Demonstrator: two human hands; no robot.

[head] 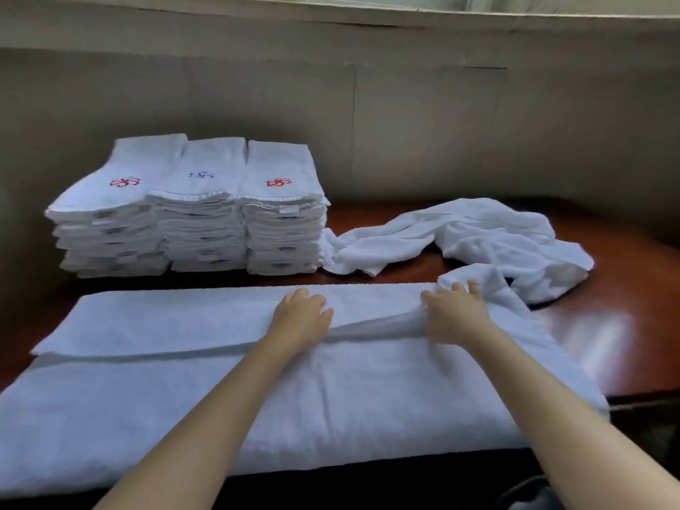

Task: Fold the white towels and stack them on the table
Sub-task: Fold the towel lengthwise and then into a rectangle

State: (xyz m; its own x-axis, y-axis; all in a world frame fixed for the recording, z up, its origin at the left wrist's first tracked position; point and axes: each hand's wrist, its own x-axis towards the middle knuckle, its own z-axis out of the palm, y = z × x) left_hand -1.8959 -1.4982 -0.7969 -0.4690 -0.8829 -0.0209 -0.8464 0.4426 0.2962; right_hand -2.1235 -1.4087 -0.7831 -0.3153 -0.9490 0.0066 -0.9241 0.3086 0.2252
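On my feed the long white towel lies folded lengthwise across the near side of the table, its left end cut off by the frame. The left hand rests flat on it, fingers relaxed and holding nothing, while the right hand grips a bunched ridge of it, fingertips partly buried in cloth. Behind, three folded stacks carry red and blue embroidered emblems and small edge tags I cannot read, beside a crumpled towel.
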